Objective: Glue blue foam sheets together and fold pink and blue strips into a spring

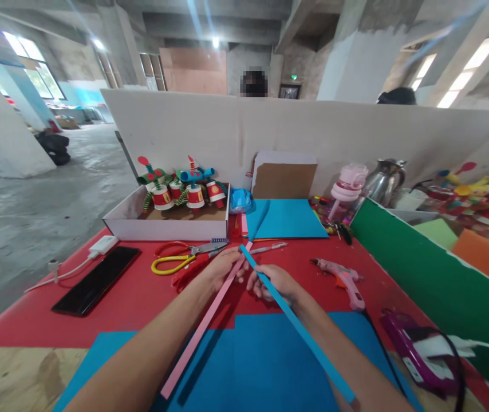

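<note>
My left hand (224, 268) is closed around a long pink paper strip (201, 327), which slants down toward the near left. In my right hand (277, 281), the fingers pinch a long blue paper strip (307, 335) that runs down toward the near right. The upper ends of the two strips come close together above the red tabletop; whether they touch I cannot tell. Just left of my left hand lie yellow-and-red-handled scissors (180, 258). Blue paper sheets (265, 366) lie under my forearms. To the right of my right hand rests a pink glue gun (342, 279).
A white box (167, 230) holds several paper-cup figures. Blue sheets (290, 220) lie at the back before a white partition (184, 126). A black phone (96, 280) is at left. At right are a purple device (420, 349) with cables, a green board (425, 269) and a pink bottle (347, 191).
</note>
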`<state>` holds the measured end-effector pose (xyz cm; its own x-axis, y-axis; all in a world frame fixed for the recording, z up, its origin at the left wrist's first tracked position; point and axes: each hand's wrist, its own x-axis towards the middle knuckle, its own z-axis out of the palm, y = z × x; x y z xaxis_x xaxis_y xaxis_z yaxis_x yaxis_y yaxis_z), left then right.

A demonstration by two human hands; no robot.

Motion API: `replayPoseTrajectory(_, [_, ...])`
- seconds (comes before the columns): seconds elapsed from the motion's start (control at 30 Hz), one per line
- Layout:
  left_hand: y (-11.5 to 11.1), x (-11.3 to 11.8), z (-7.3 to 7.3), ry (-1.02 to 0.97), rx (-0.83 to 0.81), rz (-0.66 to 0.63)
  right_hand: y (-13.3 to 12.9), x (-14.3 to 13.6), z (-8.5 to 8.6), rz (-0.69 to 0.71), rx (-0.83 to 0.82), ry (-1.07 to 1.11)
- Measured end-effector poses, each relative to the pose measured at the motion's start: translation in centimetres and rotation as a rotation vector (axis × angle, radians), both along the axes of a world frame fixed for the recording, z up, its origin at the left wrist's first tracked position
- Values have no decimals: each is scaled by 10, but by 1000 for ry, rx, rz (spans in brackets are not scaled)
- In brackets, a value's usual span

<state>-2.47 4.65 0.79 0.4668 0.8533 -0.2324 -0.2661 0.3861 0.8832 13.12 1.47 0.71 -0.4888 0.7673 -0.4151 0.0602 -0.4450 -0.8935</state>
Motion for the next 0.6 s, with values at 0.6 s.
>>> replayPoseTrajectory(0.6, [-4,1,-6,82,30,-155,1,-1,-6,-360,302,-102])
